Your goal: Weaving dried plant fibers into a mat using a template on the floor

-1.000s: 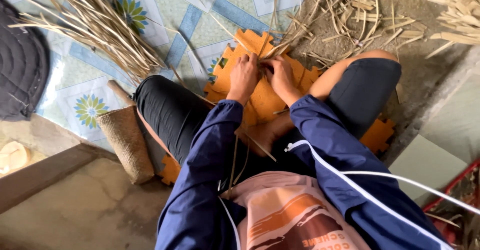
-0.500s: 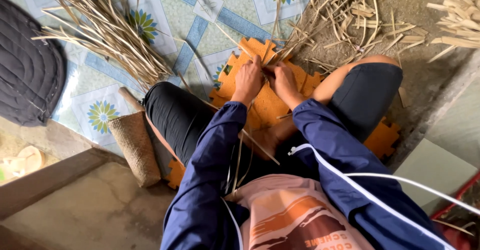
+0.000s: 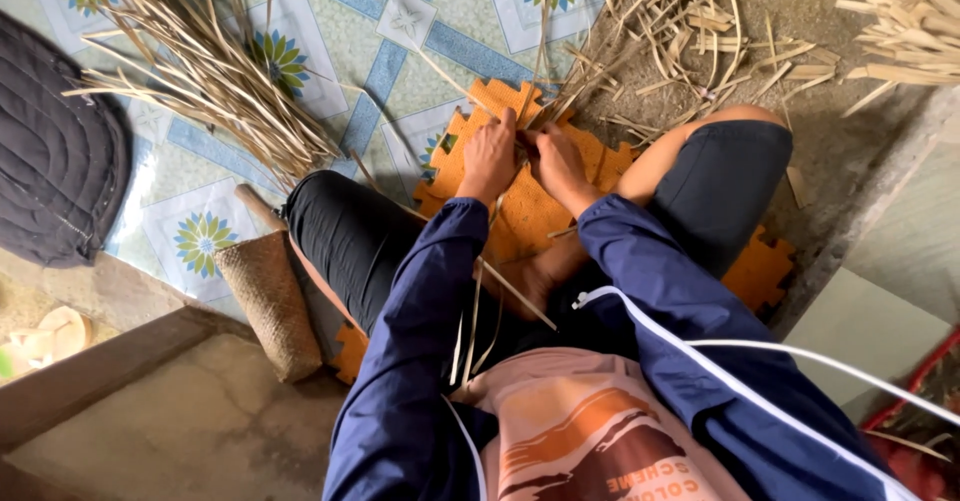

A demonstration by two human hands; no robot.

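left hand [image 3: 489,157] and right hand [image 3: 556,161] close together over orange mat [image 3: 520,216] | fingers pinching thin strips [image 3: 528,143] | best kept taut, grips near the crossing

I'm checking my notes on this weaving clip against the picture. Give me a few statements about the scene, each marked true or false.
1. Both hands meet over the orange foam mat. True.
2. The left hand holds a knife. False: it pinches thin pale strips, with no knife in view.
3. A woven cylinder lies by the person's left leg. True.
4. The right hand rests on the dark quilted cushion. False: it works the strips beside the left hand.
5. Loose strips lie heaped on the patterned floor. True.
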